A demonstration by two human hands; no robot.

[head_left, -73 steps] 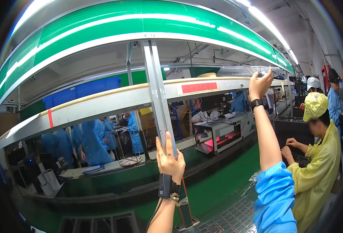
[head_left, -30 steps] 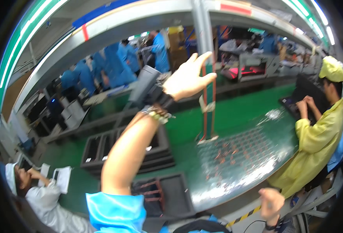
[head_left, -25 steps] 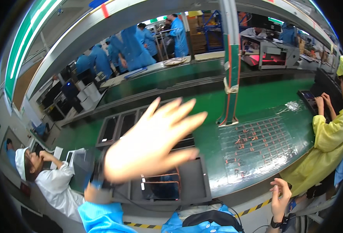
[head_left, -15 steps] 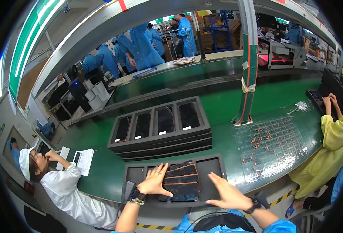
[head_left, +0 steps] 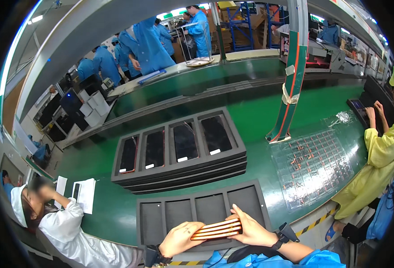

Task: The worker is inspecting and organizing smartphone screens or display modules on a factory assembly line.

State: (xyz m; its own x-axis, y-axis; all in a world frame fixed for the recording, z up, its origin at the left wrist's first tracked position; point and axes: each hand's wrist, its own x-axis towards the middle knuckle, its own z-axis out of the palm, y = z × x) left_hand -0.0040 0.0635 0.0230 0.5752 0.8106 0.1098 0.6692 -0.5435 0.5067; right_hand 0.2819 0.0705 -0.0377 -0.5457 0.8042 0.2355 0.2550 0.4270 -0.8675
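Between my two hands is a stack of phone-sized black panels with orange-copper edges (head_left: 217, 229), probably phone screens, seen edge-on. My left hand (head_left: 181, 237) grips the stack's left end, and my right hand (head_left: 254, 228) closes round its right end. Beneath them lies a black foam tray (head_left: 151, 198), whose visible compartments are bare. Farther back stands a pile of similar foam trays (head_left: 179, 182). In the top one, black screens (head_left: 184, 140) lie one per compartment, each with a small white label at its near end.
Clear plastic sheets with small orange-and-black parts (head_left: 313, 167) lie right of a green post (head_left: 288, 98). A person in white (head_left: 78, 223) sits at the left by some papers (head_left: 86, 196). At the right, someone in yellow (head_left: 375, 156) handles a dark case (head_left: 360, 109).
The screens were fanned out on the near tray with my open hands on and beside them. Now both hands hold them as a squared stack, lifted toward me. The view has shifted slightly.
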